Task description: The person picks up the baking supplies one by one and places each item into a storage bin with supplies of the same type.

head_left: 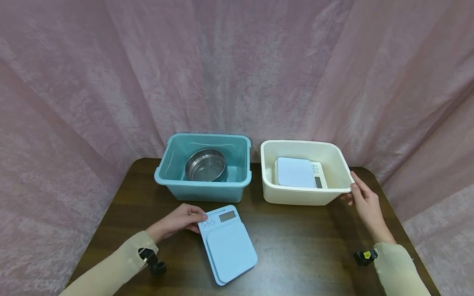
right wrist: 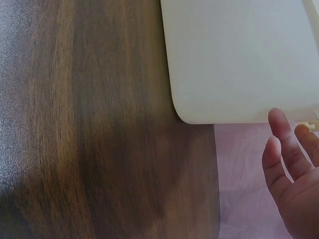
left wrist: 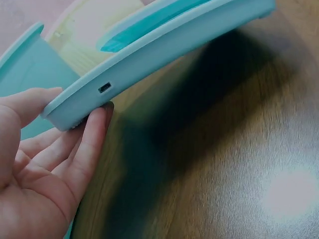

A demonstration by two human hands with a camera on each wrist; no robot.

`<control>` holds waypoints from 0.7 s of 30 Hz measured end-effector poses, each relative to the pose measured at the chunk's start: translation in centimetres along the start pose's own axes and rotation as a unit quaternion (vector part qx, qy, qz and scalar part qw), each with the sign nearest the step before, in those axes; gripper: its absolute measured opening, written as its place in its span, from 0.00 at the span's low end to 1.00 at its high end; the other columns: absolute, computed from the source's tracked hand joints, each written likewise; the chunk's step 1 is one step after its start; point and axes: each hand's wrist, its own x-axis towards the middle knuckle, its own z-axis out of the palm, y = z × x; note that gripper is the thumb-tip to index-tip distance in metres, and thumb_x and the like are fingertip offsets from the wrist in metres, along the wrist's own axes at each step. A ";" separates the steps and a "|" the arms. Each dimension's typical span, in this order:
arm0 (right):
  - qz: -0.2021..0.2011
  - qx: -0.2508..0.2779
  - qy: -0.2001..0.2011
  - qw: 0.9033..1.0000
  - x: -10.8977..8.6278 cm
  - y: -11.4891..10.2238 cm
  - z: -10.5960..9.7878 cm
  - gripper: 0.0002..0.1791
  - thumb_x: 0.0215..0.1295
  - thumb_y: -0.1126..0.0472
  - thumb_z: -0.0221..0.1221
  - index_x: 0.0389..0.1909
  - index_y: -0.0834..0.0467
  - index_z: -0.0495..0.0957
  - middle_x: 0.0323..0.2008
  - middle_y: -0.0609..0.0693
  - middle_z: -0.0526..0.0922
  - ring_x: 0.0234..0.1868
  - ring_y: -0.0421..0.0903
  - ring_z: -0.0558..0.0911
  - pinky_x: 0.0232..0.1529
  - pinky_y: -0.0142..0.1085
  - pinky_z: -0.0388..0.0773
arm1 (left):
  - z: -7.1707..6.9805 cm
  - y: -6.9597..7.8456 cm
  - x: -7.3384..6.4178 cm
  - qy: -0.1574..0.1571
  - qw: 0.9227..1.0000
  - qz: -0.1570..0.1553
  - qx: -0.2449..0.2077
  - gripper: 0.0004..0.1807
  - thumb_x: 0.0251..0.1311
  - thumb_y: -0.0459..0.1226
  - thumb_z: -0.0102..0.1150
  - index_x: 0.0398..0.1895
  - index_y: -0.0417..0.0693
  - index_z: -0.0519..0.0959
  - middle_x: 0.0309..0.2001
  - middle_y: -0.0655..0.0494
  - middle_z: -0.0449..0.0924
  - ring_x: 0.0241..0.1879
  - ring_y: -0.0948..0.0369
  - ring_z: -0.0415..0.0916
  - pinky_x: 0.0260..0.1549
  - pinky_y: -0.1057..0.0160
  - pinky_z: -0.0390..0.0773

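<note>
My left hand (head_left: 179, 222) pinches a light blue kitchen scale (head_left: 231, 248) by its display end, thumb on top and fingers beneath. In the left wrist view the scale's side (left wrist: 144, 62) shows a small port, and it is tilted above the table with a dark shadow below. At the right, my right hand (head_left: 367, 207) holds the rim at the right end of a cream plastic bin (head_left: 296, 197). The right wrist view shows curled fingers (right wrist: 281, 134) against that bin's wall (right wrist: 239, 64). Inside the cream bin lies another scale (head_left: 295, 172), white with buttons and a display.
A teal plastic bin (head_left: 207, 193) stands left of the cream one, with round metal pans or sieves (head_left: 206, 165) inside. Both bins sit at the back of a dark wooden table (head_left: 296, 246). A pink curtain (head_left: 237, 74) hangs behind the table.
</note>
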 end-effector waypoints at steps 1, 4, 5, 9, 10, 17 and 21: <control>0.000 0.001 0.000 1.000 -0.1 -0.5 0.0 0.27 0.83 0.62 0.49 0.77 0.68 0.62 0.25 0.39 0.84 0.25 0.35 0.84 0.27 0.23 0.78 | 0.2 0.1 -0.1 0.003 1.000 0.002 -0.003 0.21 0.74 0.43 0.61 0.57 0.32 0.82 0.47 0.44 0.88 0.42 0.53 0.87 0.44 0.58 0.88; -0.001 0.006 0.001 1.000 -0.5 -2.1 0.1 0.27 0.83 0.63 0.48 0.75 0.71 0.62 0.24 0.39 0.84 0.25 0.33 0.83 0.26 0.23 0.78 | 0.8 0.6 -0.4 0.009 1.000 0.008 -0.008 0.22 0.74 0.43 0.62 0.57 0.33 0.82 0.47 0.44 0.89 0.41 0.53 0.87 0.44 0.58 0.88; -0.003 0.010 0.001 1.000 -0.6 -2.5 0.2 0.27 0.83 0.63 0.49 0.75 0.71 0.62 0.24 0.39 0.84 0.25 0.33 0.83 0.26 0.23 0.78 | 1.0 0.8 -0.4 0.009 1.000 0.011 -0.010 0.22 0.74 0.43 0.62 0.57 0.33 0.82 0.47 0.44 0.89 0.42 0.53 0.87 0.44 0.58 0.88; -0.005 0.016 0.005 1.000 -0.7 -2.9 0.2 0.26 0.83 0.63 0.49 0.75 0.71 0.63 0.24 0.38 0.84 0.25 0.32 0.84 0.25 0.23 0.78 | 1.9 1.7 -0.6 0.002 1.000 0.024 -0.017 0.21 0.74 0.43 0.62 0.58 0.34 0.82 0.48 0.44 0.89 0.42 0.52 0.87 0.45 0.59 0.87; -0.005 0.017 0.006 1.000 -0.7 -2.9 0.2 0.26 0.83 0.63 0.49 0.75 0.71 0.63 0.24 0.39 0.84 0.25 0.32 0.84 0.25 0.23 0.78 | 2.1 2.0 -0.6 -0.001 0.999 0.028 -0.019 0.21 0.74 0.43 0.62 0.58 0.33 0.82 0.48 0.44 0.89 0.42 0.52 0.87 0.45 0.59 0.87; -0.009 0.021 0.006 1.000 -0.5 -2.2 0.1 0.26 0.83 0.63 0.49 0.75 0.71 0.63 0.25 0.41 0.84 0.25 0.35 0.85 0.25 0.24 0.78 | 3.4 4.8 -0.9 -0.032 0.998 0.044 -0.035 0.22 0.72 0.41 0.65 0.60 0.33 0.81 0.48 0.44 0.89 0.44 0.51 0.88 0.45 0.56 0.88; -0.004 0.020 0.005 1.000 -0.5 -2.2 0.2 0.26 0.83 0.63 0.49 0.75 0.70 0.63 0.25 0.40 0.84 0.26 0.34 0.85 0.25 0.24 0.78 | 4.1 6.6 -1.3 -0.027 0.998 0.050 -0.033 0.22 0.71 0.40 0.66 0.60 0.33 0.81 0.48 0.43 0.89 0.43 0.51 0.88 0.45 0.56 0.88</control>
